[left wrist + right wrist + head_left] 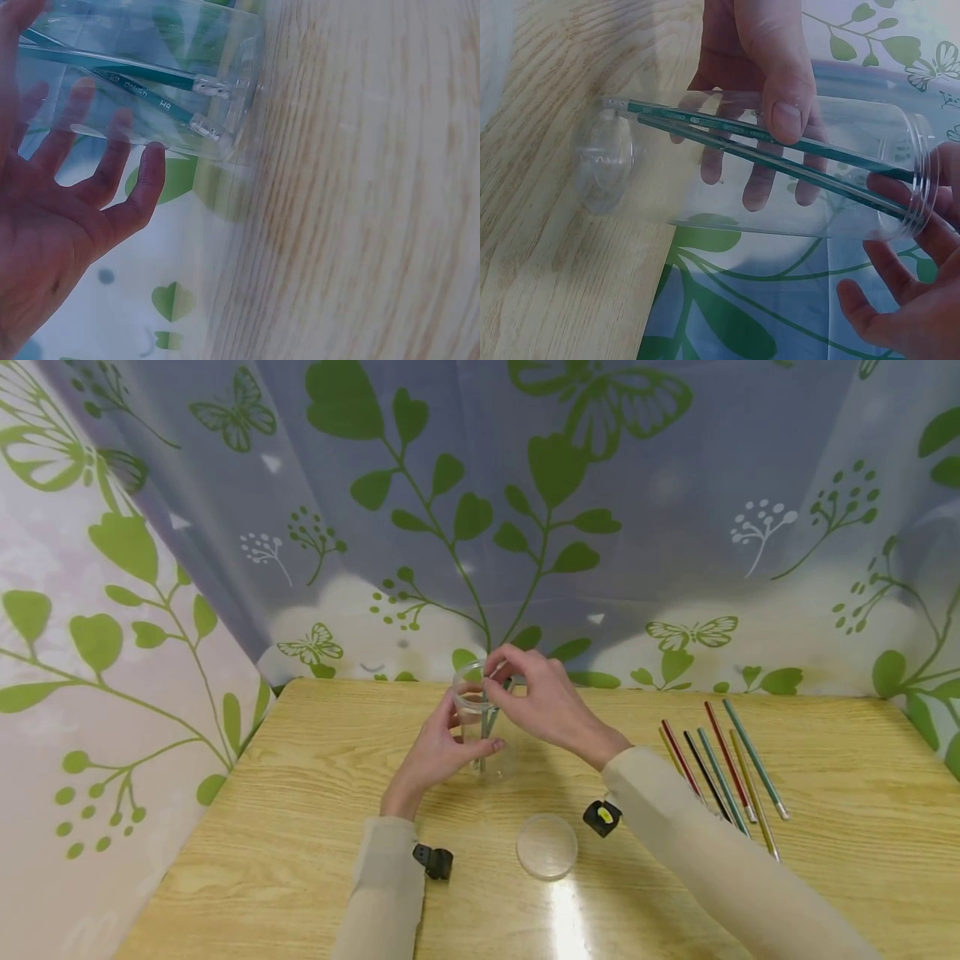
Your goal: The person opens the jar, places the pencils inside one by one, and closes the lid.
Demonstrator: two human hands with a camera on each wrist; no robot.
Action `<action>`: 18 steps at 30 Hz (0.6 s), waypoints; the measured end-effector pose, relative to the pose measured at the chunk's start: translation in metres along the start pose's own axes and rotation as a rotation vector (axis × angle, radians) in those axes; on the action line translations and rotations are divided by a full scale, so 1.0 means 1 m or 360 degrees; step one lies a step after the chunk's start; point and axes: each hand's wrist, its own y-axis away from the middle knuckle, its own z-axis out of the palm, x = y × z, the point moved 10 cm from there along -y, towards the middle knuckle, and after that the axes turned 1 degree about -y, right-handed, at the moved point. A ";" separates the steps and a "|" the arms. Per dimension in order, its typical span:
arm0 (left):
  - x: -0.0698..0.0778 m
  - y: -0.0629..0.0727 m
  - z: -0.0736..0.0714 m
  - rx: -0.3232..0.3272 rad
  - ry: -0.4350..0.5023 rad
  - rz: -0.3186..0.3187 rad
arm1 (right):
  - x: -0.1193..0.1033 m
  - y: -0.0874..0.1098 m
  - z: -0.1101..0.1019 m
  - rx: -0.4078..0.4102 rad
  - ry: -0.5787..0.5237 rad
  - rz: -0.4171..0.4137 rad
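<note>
A clear plastic jar [604, 169] stands upright on the table near its back edge, its mouth uncovered. Inside lean two green pencils, one [697, 120] crossing close to the other [780, 167], eraser ends down at the base. My left hand [435, 750] grips the jar's side, thumb in front and fingers round the back. Over the rim, my right hand [546, 700] reaches into the mouth and pinches the upper end of a green pencil; its fingertips are partly hidden there. The left wrist view shows the eraser ends beyond the left fingers [142, 191].
A round clear lid [547, 847] lies on the table in front of the jar. To the right, beside my right forearm, lie several loose pencils [723, 760] in red, black, green and gold. A patterned curtain [667, 552] hangs directly behind the table.
</note>
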 end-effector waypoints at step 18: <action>0.002 0.002 0.000 0.0007 0.0010 -0.0007 | 0.001 0.001 0.003 -0.0044 -0.0031 0.0028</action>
